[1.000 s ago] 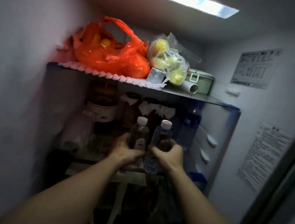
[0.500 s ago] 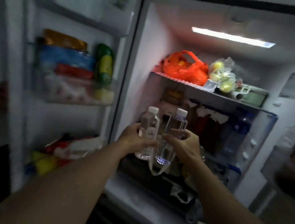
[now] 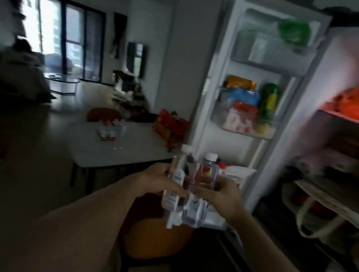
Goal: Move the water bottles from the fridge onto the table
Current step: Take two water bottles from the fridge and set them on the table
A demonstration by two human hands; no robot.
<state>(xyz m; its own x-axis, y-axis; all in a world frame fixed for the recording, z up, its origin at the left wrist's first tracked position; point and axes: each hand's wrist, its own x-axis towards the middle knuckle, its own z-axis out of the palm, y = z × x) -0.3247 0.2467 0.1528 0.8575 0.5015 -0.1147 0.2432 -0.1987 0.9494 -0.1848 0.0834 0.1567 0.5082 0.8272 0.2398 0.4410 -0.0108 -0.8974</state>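
Note:
My left hand (image 3: 156, 182) grips a clear water bottle (image 3: 176, 174) with a white cap. Beside it my right hand (image 3: 222, 199) grips a second clear water bottle (image 3: 204, 178), also white-capped. Both bottles stand upright, side by side, held out in front of me in the head view. The grey table (image 3: 126, 149) lies to the left, beyond the bottles. The open fridge (image 3: 343, 159) is at the right, its shelves lit from inside.
The fridge door (image 3: 248, 99) stands open just behind the bottles, its racks full of packets. Several small bottles (image 3: 108, 131) and a red bag (image 3: 170, 125) sit on the table. An orange chair (image 3: 155, 236) stands below my hands. A person (image 3: 23, 56) sits far left.
Both hands have drawn the two bottles out of the fridge. My view has swung left, away from the shelves, and the table and room have come into sight.

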